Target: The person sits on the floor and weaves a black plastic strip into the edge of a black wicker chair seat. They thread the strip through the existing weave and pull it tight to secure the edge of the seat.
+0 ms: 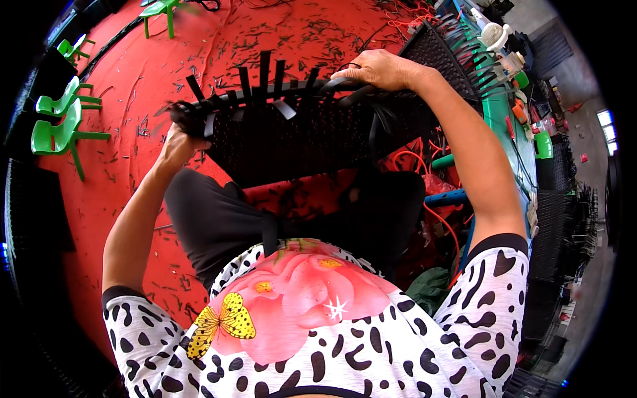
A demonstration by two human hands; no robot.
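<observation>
Black woven plastic-rattan panel, propped across the lap above the red floor, gripped at both ends. Left hand clamped shut around the panel's left corner, fingers wrapped under the rim. Right hand closed over the top edge, pinching loose black strips there. Probably stiff along the frame yet springy in the weave, fairly light, slick to the touch; best held at the rim, not by the free strip ends. One panel in hand, about eight upright strip ends sticking out. Three green plastic chairs at the floor's left edge, a fourth at the far edge. Countless offcuts scattered across the floor.
</observation>
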